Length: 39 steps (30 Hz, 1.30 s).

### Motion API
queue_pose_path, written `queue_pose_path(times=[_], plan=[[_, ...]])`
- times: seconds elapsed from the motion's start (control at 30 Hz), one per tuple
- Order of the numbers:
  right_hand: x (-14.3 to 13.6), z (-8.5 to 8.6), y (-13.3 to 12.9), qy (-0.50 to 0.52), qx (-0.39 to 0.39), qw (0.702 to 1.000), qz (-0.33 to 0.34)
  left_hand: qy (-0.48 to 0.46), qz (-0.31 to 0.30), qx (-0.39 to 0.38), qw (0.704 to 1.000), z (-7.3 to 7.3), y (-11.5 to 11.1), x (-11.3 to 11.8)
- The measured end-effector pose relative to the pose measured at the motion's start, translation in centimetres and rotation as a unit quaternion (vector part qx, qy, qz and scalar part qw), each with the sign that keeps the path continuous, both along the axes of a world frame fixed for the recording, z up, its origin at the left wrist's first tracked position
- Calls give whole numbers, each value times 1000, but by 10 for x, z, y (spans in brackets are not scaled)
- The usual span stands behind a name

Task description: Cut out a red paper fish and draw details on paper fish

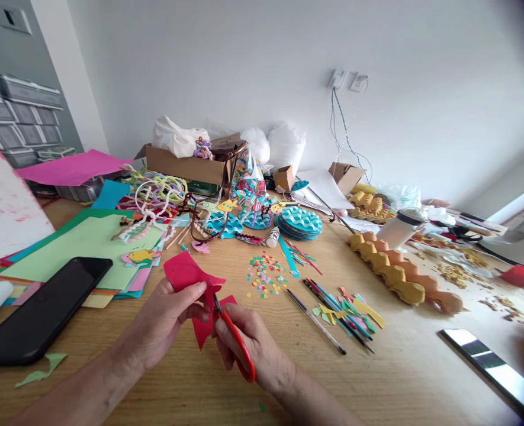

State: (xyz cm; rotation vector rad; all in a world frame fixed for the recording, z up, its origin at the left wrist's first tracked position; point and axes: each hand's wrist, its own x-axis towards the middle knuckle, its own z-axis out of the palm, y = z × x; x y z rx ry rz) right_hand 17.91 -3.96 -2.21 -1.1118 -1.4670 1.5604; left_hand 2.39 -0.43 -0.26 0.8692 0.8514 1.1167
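Note:
My left hand [166,319] pinches a piece of red paper [184,271] between thumb and fingers; faint drawn lines show on its upper part. In my right hand [248,337] is a pair of scissors [239,343] with red handles, its dark blades at the paper beside my left fingertips. Part of the blades is hidden by the paper and fingers. A red strip hangs below the blades, between the two hands. Just beyond lie scattered round paper dots [266,273] in several colours. A small paper fish [141,256] rests on the coloured sheets to the left.
A black phone [44,307] lies at left beside stacked coloured paper [79,239]. To the right are pens [317,322], paper scraps [353,307], an egg carton strip [390,266] and another phone [488,370]. Blue wavy discs [299,223] and a cardboard box [184,164] stand behind.

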Motion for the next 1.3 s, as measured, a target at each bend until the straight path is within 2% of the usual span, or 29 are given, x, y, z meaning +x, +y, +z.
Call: queue_pose_path(times=[0.8,1.3], plan=[[-1,-2,0,-8,9,1000,-12,20,-20,0,1000,6,1,0],[2,-11,2,-19,21,999,-22,20,-36,8,999,4,2,-3]])
